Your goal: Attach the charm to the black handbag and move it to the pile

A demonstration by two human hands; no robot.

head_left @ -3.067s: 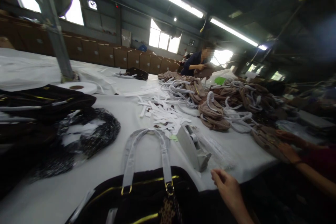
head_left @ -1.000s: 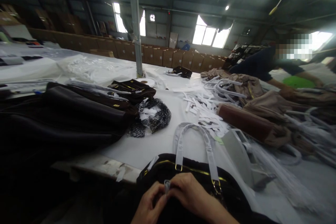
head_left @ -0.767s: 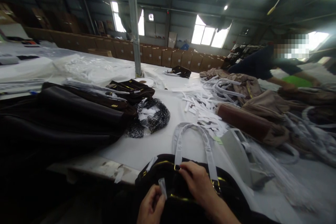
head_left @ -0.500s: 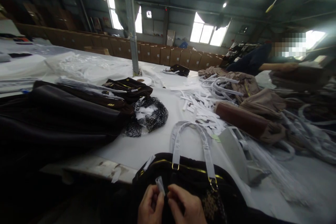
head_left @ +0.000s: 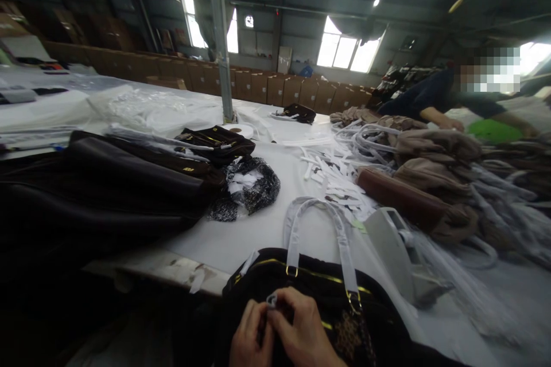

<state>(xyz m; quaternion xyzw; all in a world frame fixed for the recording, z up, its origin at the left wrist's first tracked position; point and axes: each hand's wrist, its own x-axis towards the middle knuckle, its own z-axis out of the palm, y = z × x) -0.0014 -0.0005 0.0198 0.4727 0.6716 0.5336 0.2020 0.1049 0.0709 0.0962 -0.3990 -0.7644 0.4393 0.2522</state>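
Observation:
A black bag (head_left: 314, 275) with gold zips lies at the table's near edge, its wrapped handles (head_left: 319, 206) standing up behind my hands. Over its front, my left hand (head_left: 252, 332) pinches a small whitish strip (head_left: 271, 300). My right hand (head_left: 297, 321) is closed against the same strip from the right, fingertips almost touching those of the left. The strip looks curled between the fingers. A patterned tag (head_left: 348, 332) hangs to the right of my right hand, below a gold ring.
Dark bags (head_left: 142, 183) are piled at left beside a black mesh bundle (head_left: 253, 186). Right of the handles stand a grey tape dispenser (head_left: 394, 252) and brown bags (head_left: 434, 189). White strips (head_left: 336, 178) are scattered mid-table. Another person (head_left: 422, 97) leans over the right side.
My right hand has moved left and closed onto the strip, which stood upright from my left hand and is now curled. The other person's hand has lowered, and a green item shows there.

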